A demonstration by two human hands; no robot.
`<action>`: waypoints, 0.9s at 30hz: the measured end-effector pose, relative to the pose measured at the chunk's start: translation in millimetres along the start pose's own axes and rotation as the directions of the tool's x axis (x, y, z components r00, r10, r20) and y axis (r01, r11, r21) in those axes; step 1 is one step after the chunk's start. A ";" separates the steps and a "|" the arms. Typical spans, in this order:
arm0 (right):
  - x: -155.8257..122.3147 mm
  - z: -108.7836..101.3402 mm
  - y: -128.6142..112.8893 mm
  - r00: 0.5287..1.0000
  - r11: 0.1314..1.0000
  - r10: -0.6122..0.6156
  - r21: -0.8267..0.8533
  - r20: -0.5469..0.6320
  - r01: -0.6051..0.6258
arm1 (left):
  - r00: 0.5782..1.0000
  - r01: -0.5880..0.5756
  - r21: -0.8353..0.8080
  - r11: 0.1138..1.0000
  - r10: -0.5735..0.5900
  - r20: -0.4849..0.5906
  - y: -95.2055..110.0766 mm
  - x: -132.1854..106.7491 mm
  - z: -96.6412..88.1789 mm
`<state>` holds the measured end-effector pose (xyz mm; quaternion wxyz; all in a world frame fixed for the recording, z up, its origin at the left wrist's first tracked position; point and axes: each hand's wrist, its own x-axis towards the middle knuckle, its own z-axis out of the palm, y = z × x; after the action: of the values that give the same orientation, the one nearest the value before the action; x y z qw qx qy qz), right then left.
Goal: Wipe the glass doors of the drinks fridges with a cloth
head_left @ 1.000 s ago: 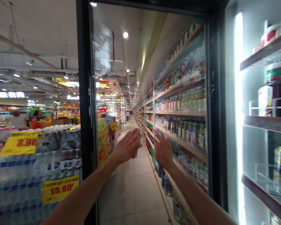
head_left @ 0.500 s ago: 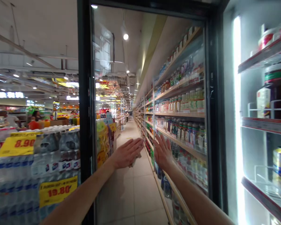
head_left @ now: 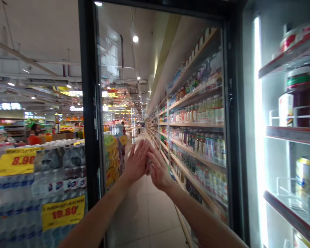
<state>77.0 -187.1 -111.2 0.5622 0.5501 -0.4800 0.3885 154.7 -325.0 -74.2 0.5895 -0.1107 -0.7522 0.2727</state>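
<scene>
My left hand [head_left: 137, 161] is raised before the glass door [head_left: 124, 210], its fingers extended and held together. Under its palm shows a small pale, crumpled thing [head_left: 148, 168], mostly hidden; I cannot make out what it is. My right hand [head_left: 158, 168] is open with its fingers stretched, and its fingertips meet or overlap those of my left hand. Whether either hand touches the glass I cannot tell. A black frame [head_left: 89, 120] surrounds the door.
On the right, lit cooler shelves [head_left: 291, 132] carry a dark drink bottle [head_left: 302, 103] and a can [head_left: 306, 181]. Packed water bottles [head_left: 57, 186] with yellow price signs [head_left: 63, 212] are stacked at left. Shelves of bottles [head_left: 196, 117] and a tiled aisle appear in the glass.
My right hand has moved left to meet my left hand, which has shifted slightly left and turned its fingers upward. The view has shifted a little.
</scene>
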 end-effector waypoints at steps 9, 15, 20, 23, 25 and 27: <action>21.6 52.2 -32.3 0.994 0.956 0.087 -0.285 0.062 -0.066 | 0.997 0.081 -0.153 0.985 -0.081 0.012 -32.3 -29.9 -35.7; 33.1 -0.1 32.6 0.994 0.888 -0.098 -0.447 0.051 0.110 | 0.978 0.197 -0.007 0.980 -0.197 -0.069 -25.6 -29.2 -27.6; 41.0 -58.8 106.1 0.928 0.800 0.223 -0.488 -0.297 -0.349 | 0.971 0.236 0.043 0.971 -0.234 -0.057 -21.8 -30.8 -22.0; 47.9 -36.6 84.9 0.931 0.860 0.193 -0.403 -0.310 -0.312 | 0.971 0.233 0.070 0.970 -0.228 -0.072 -21.7 -31.1 -21.3; 50.3 -10.7 54.2 0.972 0.912 0.129 -0.360 -0.197 -0.194 | 0.975 0.216 0.081 0.973 -0.212 -0.061 -22.9 -31.2 -22.3; 50.1 8.2 30.0 0.988 0.930 0.093 -0.344 -0.127 -0.132 | 0.979 0.200 0.084 0.976 -0.197 -0.045 -24.7 -31.5 -23.8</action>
<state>59.0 -197.0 -55.9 0.6533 0.3904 -0.5413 0.3575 189.8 -354.1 -83.2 0.6317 -0.0141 -0.7359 0.2432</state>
